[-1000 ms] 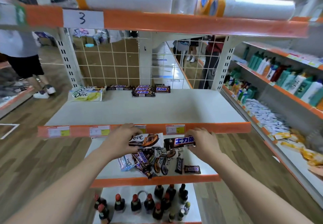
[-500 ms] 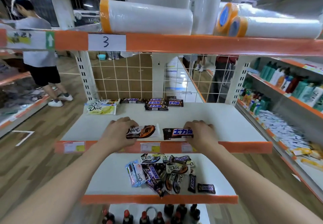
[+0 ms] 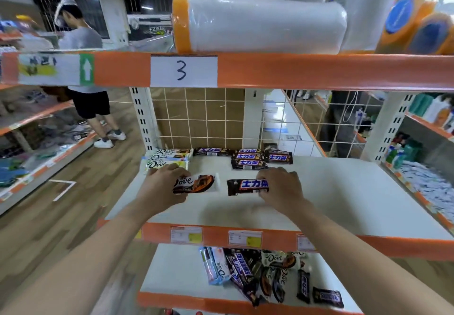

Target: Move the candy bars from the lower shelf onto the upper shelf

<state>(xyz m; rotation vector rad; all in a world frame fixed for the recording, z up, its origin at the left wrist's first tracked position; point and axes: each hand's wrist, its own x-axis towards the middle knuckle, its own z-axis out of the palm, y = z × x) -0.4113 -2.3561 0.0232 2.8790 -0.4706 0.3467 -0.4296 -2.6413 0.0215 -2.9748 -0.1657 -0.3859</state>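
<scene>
From the head camera I see both of my hands over the upper shelf (image 3: 344, 191). My left hand (image 3: 162, 187) holds a Dove bar (image 3: 196, 184) by its left end, fingers curled over the top edge and thumb beneath. My right hand (image 3: 282, 189) grips a dark Snickers bar (image 3: 245, 187) by its right end in the same way. The two bars lie side by side, apart, over the middle of the white board; I cannot tell whether they rest on it or hang just above.

At the back of that shelf I see a stack of Dove bars (image 3: 167, 160) on the left and a group of Snickers bars (image 3: 250, 158) to its right, near the wire grid.

Below, the lower shelf (image 3: 177, 273) carries a loose heap of candy bars (image 3: 260, 273), Dove and Snickers mixed and overlapping, with one small dark bar (image 3: 328, 297) lying just beside the heap on the right.

Above, plastic-wrapped rolls (image 3: 260, 23) lie on the top shelf, whose orange edge bears a label reading 3 (image 3: 183, 70). A person (image 3: 83, 69) stands in the aisle at left.
</scene>
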